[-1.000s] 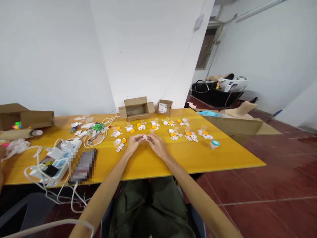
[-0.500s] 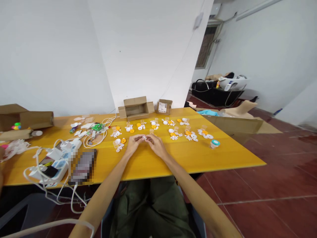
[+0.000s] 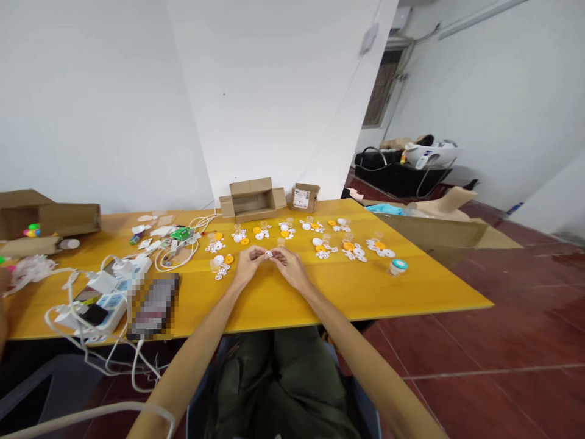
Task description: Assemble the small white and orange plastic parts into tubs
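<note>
Over the middle of the yellow table [image 3: 365, 292], my left hand [image 3: 251, 263] and my right hand [image 3: 287, 264] meet at the fingertips. Between them they pinch a small white plastic piece with holes [image 3: 269, 253], too small to tell its exact kind. Both hands are closed on it. Around them lie several groups of white and orange round parts, each with a clear cup; the closest has an orange disc [image 3: 229, 260] left of my left hand. To the right of my right hand is an orange ring [image 3: 320, 249] with white pieces.
A clear jar with a teal lid [image 3: 398, 266] stands at right. Behind are an open cardboard box [image 3: 253, 204] and a smaller box [image 3: 304, 197]. At left are a power strip [image 3: 114, 299] with cables, a blurred-out device [image 3: 153, 306] and a green circuit board [image 3: 181, 234].
Both hands still hold the white piece at nearly the same spot; it appears turned between the fingertips. The whole view has shifted slightly.
</note>
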The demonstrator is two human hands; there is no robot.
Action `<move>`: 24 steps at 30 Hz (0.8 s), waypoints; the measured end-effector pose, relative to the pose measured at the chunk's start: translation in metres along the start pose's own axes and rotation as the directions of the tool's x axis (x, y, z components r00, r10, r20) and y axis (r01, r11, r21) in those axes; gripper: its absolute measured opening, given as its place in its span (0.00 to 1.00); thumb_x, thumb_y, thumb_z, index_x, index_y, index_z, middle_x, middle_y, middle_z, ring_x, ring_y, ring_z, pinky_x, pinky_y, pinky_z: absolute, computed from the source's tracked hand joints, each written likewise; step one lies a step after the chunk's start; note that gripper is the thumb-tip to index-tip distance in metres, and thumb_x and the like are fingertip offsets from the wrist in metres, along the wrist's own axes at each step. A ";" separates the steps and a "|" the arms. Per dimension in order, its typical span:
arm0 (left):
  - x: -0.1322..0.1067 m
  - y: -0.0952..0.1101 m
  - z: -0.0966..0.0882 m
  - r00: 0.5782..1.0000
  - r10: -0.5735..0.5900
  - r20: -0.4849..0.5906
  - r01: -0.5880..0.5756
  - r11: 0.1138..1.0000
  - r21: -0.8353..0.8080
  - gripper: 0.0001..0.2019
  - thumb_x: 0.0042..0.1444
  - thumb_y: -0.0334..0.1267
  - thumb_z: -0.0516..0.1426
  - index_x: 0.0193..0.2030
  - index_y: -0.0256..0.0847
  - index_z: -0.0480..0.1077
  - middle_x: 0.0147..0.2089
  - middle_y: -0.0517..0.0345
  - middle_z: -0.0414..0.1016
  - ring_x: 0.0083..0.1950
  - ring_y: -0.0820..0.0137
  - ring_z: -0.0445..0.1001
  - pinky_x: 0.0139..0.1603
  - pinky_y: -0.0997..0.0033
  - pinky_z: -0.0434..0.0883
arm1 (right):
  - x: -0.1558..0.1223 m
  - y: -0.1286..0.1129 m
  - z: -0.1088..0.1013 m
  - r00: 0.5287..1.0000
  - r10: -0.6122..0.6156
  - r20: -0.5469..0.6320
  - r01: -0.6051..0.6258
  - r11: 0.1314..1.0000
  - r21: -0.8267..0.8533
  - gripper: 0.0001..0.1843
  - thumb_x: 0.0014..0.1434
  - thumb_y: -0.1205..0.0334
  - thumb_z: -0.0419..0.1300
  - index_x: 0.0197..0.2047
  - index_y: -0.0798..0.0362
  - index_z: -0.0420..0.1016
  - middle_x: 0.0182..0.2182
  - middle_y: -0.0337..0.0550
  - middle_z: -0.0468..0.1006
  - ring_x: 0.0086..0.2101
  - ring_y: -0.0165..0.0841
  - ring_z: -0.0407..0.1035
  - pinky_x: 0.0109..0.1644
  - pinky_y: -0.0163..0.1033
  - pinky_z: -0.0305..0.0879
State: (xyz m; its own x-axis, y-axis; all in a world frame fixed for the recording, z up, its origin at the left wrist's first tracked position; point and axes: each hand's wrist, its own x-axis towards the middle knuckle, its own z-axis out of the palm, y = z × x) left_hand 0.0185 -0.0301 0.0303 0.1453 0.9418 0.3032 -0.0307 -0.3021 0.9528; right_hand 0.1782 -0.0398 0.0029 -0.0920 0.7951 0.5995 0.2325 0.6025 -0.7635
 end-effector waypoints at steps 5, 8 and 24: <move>0.000 -0.001 0.001 1.000 0.009 0.005 -0.009 1.000 -0.005 0.09 0.43 0.41 0.70 0.28 0.40 0.77 0.31 0.56 0.83 0.36 0.65 0.81 0.45 0.64 0.78 | 0.000 -0.001 -0.001 1.000 0.004 -0.001 -0.004 1.000 -0.021 0.05 0.58 0.63 0.60 0.37 0.48 0.77 0.35 0.41 0.82 0.35 0.35 0.77 0.44 0.40 0.75; 0.000 -0.001 0.001 0.999 0.014 0.029 -0.013 1.000 -0.010 0.10 0.42 0.43 0.70 0.28 0.40 0.78 0.30 0.56 0.83 0.36 0.63 0.81 0.46 0.62 0.78 | 0.000 -0.003 -0.002 1.000 0.008 -0.010 -0.009 1.000 -0.021 0.05 0.59 0.62 0.59 0.37 0.48 0.77 0.34 0.41 0.81 0.35 0.35 0.76 0.43 0.39 0.74; 0.002 -0.005 -0.001 0.999 -0.008 0.047 0.007 1.000 0.021 0.07 0.45 0.40 0.68 0.29 0.40 0.80 0.31 0.55 0.83 0.36 0.64 0.80 0.46 0.62 0.77 | 0.000 -0.009 -0.006 1.000 0.021 -0.016 -0.021 0.999 -0.026 0.09 0.61 0.56 0.60 0.36 0.48 0.80 0.33 0.42 0.81 0.34 0.36 0.75 0.41 0.39 0.73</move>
State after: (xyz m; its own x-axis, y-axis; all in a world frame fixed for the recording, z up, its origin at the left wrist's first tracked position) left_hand 0.0183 -0.0263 0.0262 0.1923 0.9360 0.2948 -0.0088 -0.2988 0.9543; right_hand 0.1818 -0.0457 0.0116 -0.0712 0.8062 0.5873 0.2599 0.5835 -0.7694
